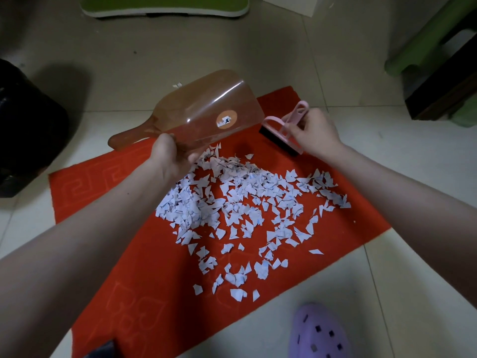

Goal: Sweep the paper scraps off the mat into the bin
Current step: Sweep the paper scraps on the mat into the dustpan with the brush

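1. Head view: the left hand (169,157) clenched the side rim of the translucent orange dustpan (201,112), holding it tilted above the far edge of the red mat (98,184).
2. The right hand (316,134) gripped the pink brush (281,133) near the mat's far right edge.
3. Paper scraps (245,202) covered the mat's middle up to its right edge, and its left end showed open red surface.
4. The black bin (25,130) stood just beside the mat's left corner, and open tile floor (232,60) lay beyond.

Glossy beige floor tiles (129,47), dimly lit. Well beyond the fingers (296,131) lie a green white-rimmed pad (165,3) and a white box (291,3); right of them, a green plastic stool (423,40) beside dark wooden furniture (444,94).
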The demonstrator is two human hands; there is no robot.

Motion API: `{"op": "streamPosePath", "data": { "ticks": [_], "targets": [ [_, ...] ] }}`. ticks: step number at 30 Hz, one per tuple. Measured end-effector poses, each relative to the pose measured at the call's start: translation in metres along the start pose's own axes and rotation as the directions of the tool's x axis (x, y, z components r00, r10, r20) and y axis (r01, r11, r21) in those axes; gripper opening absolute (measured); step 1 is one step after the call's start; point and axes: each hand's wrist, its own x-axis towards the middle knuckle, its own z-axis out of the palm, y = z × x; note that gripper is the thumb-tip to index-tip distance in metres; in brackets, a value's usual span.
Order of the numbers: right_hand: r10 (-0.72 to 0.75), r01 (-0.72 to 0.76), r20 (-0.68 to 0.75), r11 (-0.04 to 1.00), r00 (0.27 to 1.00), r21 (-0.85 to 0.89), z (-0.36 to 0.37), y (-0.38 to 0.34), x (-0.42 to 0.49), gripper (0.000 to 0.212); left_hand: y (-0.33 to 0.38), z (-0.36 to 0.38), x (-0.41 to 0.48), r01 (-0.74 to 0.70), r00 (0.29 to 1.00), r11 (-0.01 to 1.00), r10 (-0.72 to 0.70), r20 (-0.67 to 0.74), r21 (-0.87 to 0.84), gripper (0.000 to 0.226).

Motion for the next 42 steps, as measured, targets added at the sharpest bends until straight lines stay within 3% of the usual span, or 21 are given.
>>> {"op": "streamPosePath", "data": {
  "ticks": [5,8,10,14,19,23,25,30,33,37,42],
  "targets": [
    [-0.041,0.075,0.151,0.972,0.988,-0.224,0.020,-0.010,-0.005,0.023,-0.003,0.003,0.000,0.005,1.000,1.000,-0.005,0.010,-0.011,0.035],
    [-0.093,0.112,0.249,0.992,0.964,-0.065,0.018,-0.016,-0.009,0.017,-0.003,0.004,-0.001,-0.001,1.000,1.000,0.001,0.016,0.002,0.035],
    [-0.098,0.098,0.211,0.995,0.973,0.012,0.011,-0.016,-0.010,0.016,-0.004,0.002,-0.001,-0.003,1.000,1.000,0.003,0.020,-0.001,0.034],
    [-0.066,0.068,0.062,0.997,0.996,-0.034,-0.010,-0.007,-0.011,0.020,-0.006,0.002,0.003,-0.010,1.000,0.998,0.008,0.028,0.058,0.036],
    [0.092,-0.125,-0.202,0.979,0.975,-0.159,-0.028,0.029,-0.018,0.036,-0.015,0.017,0.003,0.019,0.998,0.998,-0.022,0.059,0.058,0.033],
    [0.156,-0.210,-0.204,0.938,0.966,-0.277,-0.032,0.054,-0.039,0.056,-0.023,0.027,0.002,0.029,0.996,0.993,-0.039,0.083,0.117,0.033],
    [0.146,-0.187,-0.161,0.941,0.976,-0.281,-0.029,0.058,-0.049,0.045,-0.027,0.030,0.002,0.041,0.995,0.994,-0.050,0.086,0.103,0.033],
    [0.040,-0.042,-0.012,0.972,0.999,-0.231,-0.012,0.043,-0.068,0.022,-0.034,0.033,0.002,0.043,0.994,0.992,-0.054,0.094,0.117,0.030],
    [0.007,0.001,0.105,0.996,0.994,-0.084,-0.005,0.019,-0.072,0.021,-0.033,0.034,0.002,0.048,0.995,0.992,-0.058,0.086,0.113,0.030],
    [-0.032,0.033,-0.013,0.992,0.999,0.121,-0.014,0.005,-0.064,0.018,-0.033,0.030,0.003,0.056,0.996,0.992,-0.064,0.069,0.114,0.029],
    [0.076,-0.055,-0.121,0.984,0.990,0.167,-0.029,0.024,-0.063,0.020,-0.032,0.026,0.007,0.077,0.995,0.992,-0.082,0.055,0.097,0.028]
  ]
}}
